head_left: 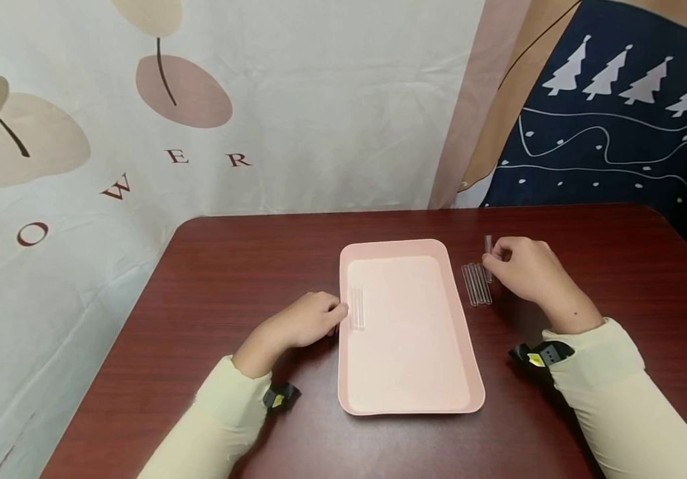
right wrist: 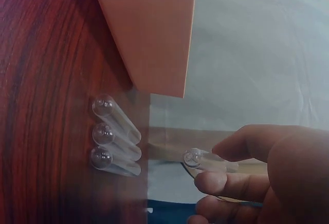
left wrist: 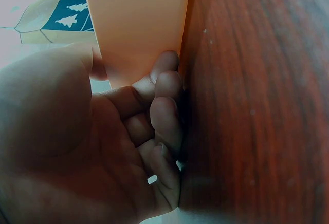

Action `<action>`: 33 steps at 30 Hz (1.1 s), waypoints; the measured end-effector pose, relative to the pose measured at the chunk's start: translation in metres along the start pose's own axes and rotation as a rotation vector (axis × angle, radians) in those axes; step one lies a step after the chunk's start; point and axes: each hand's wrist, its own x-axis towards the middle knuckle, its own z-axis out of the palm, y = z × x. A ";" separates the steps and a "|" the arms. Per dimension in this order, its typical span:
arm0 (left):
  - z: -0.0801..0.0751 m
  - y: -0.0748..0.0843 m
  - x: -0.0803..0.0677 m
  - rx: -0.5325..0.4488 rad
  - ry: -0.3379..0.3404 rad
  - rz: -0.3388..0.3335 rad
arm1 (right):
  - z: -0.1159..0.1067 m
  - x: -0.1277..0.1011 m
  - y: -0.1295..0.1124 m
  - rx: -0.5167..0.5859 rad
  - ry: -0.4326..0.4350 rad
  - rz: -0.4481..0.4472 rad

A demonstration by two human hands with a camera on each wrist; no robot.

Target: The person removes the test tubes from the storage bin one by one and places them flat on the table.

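My right hand point(head_left: 523, 267) pinches a clear test tube point(head_left: 488, 245) between thumb and index finger, above the table right of the tray. In the right wrist view the rounded end of this tube point(right wrist: 193, 158) points away from the fingertips. Several like test tubes point(head_left: 476, 285) lie side by side on the table just below that hand. At the left rim of the pink tray point(head_left: 415, 346), my left hand point(head_left: 307, 319) grips the edge, thumb at the top and curled fingers against the outer wall. Inside the tray, a few clear tubes point(head_left: 357, 310) lie along its left side.
The dark red-brown wooden table point(head_left: 235, 266) has its far edge by a pale printed curtain point(head_left: 331, 133). At the back right hangs navy cloth with white trees point(head_left: 607, 146). The tray's raised walls stand between the two hands.
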 end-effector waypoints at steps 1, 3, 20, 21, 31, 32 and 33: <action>0.000 0.000 0.000 0.001 0.001 0.001 | 0.000 0.000 0.001 -0.001 -0.001 0.001; 0.000 -0.001 0.000 0.002 0.000 0.001 | -0.001 0.001 0.002 -0.005 -0.002 0.003; 0.001 -0.002 0.001 0.009 0.007 0.003 | -0.002 0.003 0.010 -0.021 -0.049 0.017; 0.001 -0.002 0.001 0.009 0.006 0.002 | -0.002 0.003 0.010 -0.023 -0.050 0.018; 0.002 -0.004 0.003 0.013 0.006 0.001 | -0.002 0.004 0.013 -0.037 -0.084 0.033; 0.002 -0.004 0.003 0.012 0.006 0.001 | -0.002 0.004 0.014 -0.039 -0.094 0.031; 0.002 -0.004 0.003 0.012 0.006 0.001 | -0.002 0.004 0.014 -0.041 -0.105 0.027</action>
